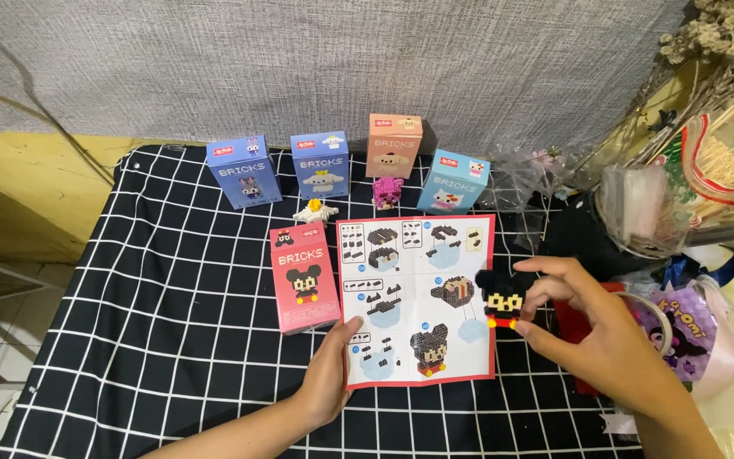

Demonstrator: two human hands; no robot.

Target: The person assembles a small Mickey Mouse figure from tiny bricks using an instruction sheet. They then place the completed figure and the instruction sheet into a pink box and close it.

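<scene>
The right hand (592, 327) pinches a small brick mouse figure (501, 299) between thumb and fingers, holding it upright just above the right edge of the instruction sheet (418, 299). The figure's long axis runs top to bottom: black ears point toward 12 o'clock, red base toward 6, and its face turns toward the camera. The left hand (329, 374) lies open and flat, gripping nothing, its fingertips pressing the sheet's lower left corner, at about 8 o'clock from the figure.

The sheet lies flat on a black cloth with a white grid (172, 340), its long side running from 12 to 6. Just beside its left edge, at 9 o'clock from the figure, a pink box (303, 276) lies on its back. Toward 11 and 12 o'clock a row of boxes stands upright near the grey backdrop: a blue box (244, 172), a lighter blue box (320, 164), a peach box (393, 145) and a sky-blue box (454, 181). A white figure (313, 210) and a pink figure (386, 190) stand in front of them. At 3 o'clock, close behind the right hand, clear plastic bags (639, 204) and a purple pouch (690, 327) crowd the cloth's edge.
</scene>
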